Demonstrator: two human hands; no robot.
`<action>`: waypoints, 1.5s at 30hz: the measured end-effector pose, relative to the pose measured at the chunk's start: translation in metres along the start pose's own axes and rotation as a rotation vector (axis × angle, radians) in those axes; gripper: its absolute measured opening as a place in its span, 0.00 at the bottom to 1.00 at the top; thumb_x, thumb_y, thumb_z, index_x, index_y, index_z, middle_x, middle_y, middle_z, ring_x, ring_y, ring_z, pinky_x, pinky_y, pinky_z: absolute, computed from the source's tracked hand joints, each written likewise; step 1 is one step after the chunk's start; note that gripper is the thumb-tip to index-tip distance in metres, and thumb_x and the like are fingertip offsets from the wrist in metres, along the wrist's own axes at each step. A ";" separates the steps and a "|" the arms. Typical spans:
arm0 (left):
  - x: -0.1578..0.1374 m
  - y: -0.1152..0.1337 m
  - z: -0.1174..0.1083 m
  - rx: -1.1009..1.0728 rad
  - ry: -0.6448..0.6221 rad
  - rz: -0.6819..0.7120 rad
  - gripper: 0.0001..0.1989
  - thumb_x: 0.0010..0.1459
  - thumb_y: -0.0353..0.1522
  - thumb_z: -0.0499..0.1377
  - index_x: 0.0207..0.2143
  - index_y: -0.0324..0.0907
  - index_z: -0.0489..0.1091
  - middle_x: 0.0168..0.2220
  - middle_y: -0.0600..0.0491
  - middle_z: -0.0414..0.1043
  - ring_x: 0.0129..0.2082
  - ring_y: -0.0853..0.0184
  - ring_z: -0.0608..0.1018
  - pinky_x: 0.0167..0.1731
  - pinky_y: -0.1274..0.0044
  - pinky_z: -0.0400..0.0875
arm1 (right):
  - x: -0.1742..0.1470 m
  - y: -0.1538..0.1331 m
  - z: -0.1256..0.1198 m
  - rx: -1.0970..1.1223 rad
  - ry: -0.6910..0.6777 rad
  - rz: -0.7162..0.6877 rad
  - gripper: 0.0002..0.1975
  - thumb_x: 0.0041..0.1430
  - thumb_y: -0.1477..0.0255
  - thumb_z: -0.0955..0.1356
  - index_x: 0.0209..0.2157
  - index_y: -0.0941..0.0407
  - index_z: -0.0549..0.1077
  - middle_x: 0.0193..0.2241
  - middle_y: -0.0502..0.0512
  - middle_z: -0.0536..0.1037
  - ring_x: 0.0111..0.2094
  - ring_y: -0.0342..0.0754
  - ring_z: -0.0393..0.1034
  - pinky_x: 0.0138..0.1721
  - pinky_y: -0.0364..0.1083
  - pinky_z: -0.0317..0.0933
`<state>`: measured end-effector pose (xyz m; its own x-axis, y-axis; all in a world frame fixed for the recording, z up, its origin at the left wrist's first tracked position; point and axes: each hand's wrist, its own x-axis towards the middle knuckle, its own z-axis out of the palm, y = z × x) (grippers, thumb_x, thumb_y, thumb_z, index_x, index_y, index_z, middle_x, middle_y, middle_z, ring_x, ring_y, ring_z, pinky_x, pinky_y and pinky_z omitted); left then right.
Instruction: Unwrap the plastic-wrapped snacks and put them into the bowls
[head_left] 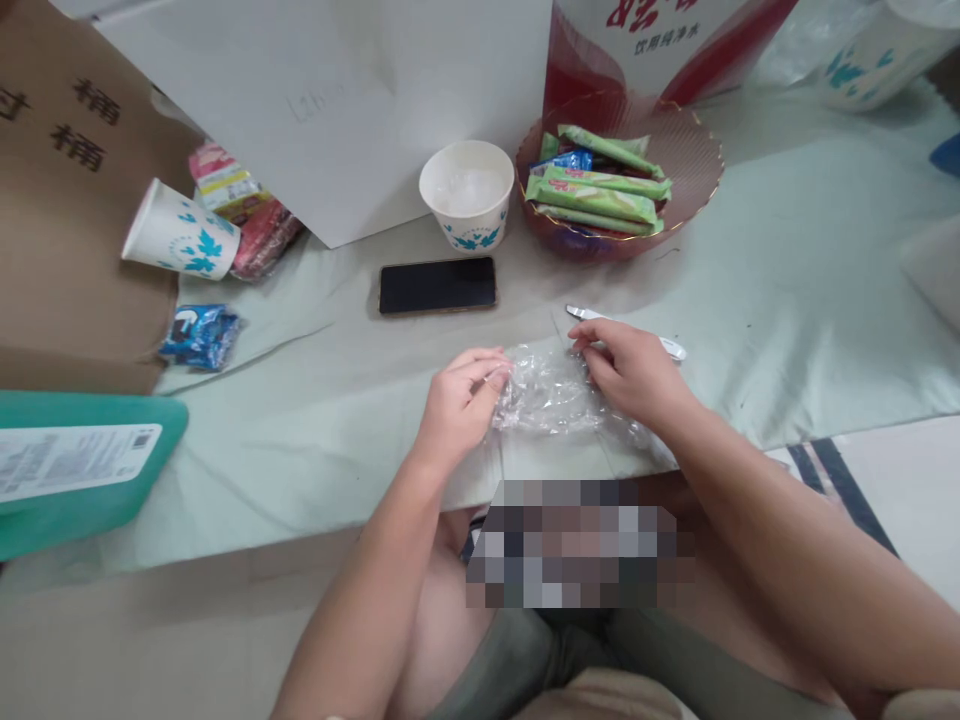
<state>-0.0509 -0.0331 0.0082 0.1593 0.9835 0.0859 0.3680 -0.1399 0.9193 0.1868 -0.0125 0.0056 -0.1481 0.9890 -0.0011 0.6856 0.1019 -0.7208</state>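
A crumpled sheet of clear plastic wrap (551, 395) lies between my hands near the table's front edge. My left hand (465, 400) pinches its left side between thumb and fingers. At the plastic's upper right, my right hand (630, 370) is closed, with curled fingers and thumb close together at its edge; the exact contact is hard to see. Part of the plastic runs below the right wrist. Just behind the right hand lies a white utility knife (673, 348), its middle hidden by the hand and its blade end pointing left.
Behind the hands are a black phone (438, 285), an upright paper cup (469, 205) and a pink glass bowl (701, 165) of green-wrapped snacks. To the left are a tipped paper cup (184, 232), blue packets (199, 335) and a green container (75, 520). A white box (337, 100) stands behind.
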 end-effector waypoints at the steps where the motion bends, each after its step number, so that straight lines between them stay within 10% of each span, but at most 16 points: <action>1: 0.001 -0.001 -0.002 -0.058 0.038 -0.024 0.12 0.66 0.38 0.60 0.36 0.43 0.81 0.44 0.47 0.82 0.52 0.59 0.82 0.55 0.67 0.75 | 0.000 -0.001 0.000 0.004 0.004 0.007 0.16 0.59 0.76 0.62 0.45 0.56 0.77 0.39 0.59 0.83 0.32 0.51 0.77 0.41 0.52 0.68; 5: 0.001 -0.005 -0.009 -0.163 0.032 -0.107 0.14 0.65 0.41 0.61 0.42 0.43 0.83 0.52 0.43 0.79 0.53 0.57 0.81 0.53 0.65 0.77 | 0.000 -0.002 0.001 -0.001 0.018 0.022 0.16 0.59 0.76 0.62 0.46 0.56 0.76 0.40 0.59 0.83 0.31 0.51 0.76 0.40 0.52 0.68; 13: -0.007 0.004 0.007 0.372 -0.343 0.147 0.12 0.61 0.28 0.59 0.35 0.43 0.84 0.58 0.43 0.76 0.68 0.45 0.68 0.65 0.50 0.63 | 0.001 0.002 0.003 -0.040 0.034 -0.038 0.15 0.59 0.75 0.63 0.45 0.55 0.76 0.38 0.59 0.83 0.30 0.51 0.75 0.42 0.52 0.68; 21: -0.002 0.011 0.005 -0.032 -0.080 -0.042 0.11 0.60 0.35 0.61 0.34 0.41 0.83 0.39 0.48 0.78 0.35 0.67 0.79 0.34 0.76 0.73 | 0.001 0.003 0.003 -0.008 0.047 -0.045 0.14 0.59 0.75 0.63 0.45 0.55 0.76 0.38 0.58 0.83 0.27 0.48 0.72 0.39 0.51 0.67; 36: 0.008 0.003 -0.001 -0.428 0.361 -0.359 0.05 0.52 0.31 0.65 0.24 0.42 0.80 0.30 0.54 0.72 0.29 0.72 0.72 0.30 0.78 0.63 | 0.001 0.003 0.000 -0.005 0.130 -0.035 0.15 0.56 0.76 0.63 0.42 0.55 0.77 0.36 0.57 0.82 0.32 0.51 0.74 0.40 0.52 0.68; 45: 0.005 0.002 -0.001 -0.467 0.146 -0.327 0.08 0.55 0.34 0.65 0.25 0.41 0.79 0.32 0.52 0.72 0.31 0.70 0.75 0.31 0.77 0.67 | -0.005 -0.007 0.003 -0.079 0.308 -0.182 0.14 0.59 0.73 0.64 0.46 0.55 0.75 0.48 0.64 0.78 0.49 0.57 0.75 0.49 0.56 0.69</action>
<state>-0.0501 -0.0285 0.0108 -0.0350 0.9774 -0.2086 -0.0707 0.2058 0.9760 0.1805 -0.0185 0.0090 -0.0590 0.9387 0.3396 0.7229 0.2748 -0.6339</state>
